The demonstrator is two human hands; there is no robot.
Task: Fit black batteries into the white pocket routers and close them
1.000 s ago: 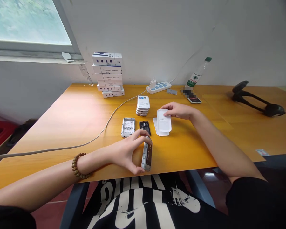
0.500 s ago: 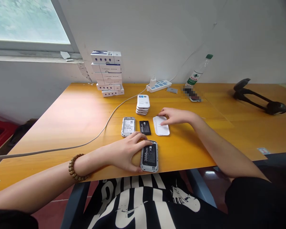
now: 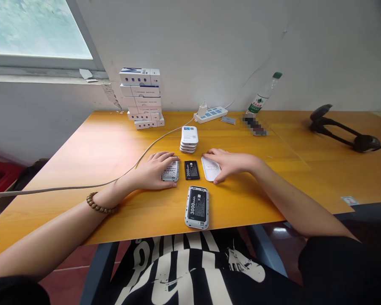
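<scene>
My left hand [image 3: 154,170] lies over a grey-rimmed pocket device with a printed label [image 3: 170,171], its fingers curled across the device's top end. My right hand [image 3: 230,166] rests on a white plastic back cover [image 3: 210,168], hiding most of it. Between them lies a loose black 3000mAh battery [image 3: 191,170]. Nearer me, touching neither hand, a second pocket device [image 3: 197,207] lies flat with a black 3000mAh battery fitted. Beyond the hands stands a small stack of white devices [image 3: 188,140].
All this lies on a yellow wooden table [image 3: 82,169]. Behind stand stacked white boxes [image 3: 141,98], a power strip [image 3: 210,114] with a white cable [image 3: 136,165], and a plastic bottle [image 3: 263,96]. A black stand [image 3: 346,130] lies at the right.
My left hand has let go of the battery-fitted device, now lying flat near the front edge, and moved onto the labelled device. My right hand and the white cover have shifted slightly left.
</scene>
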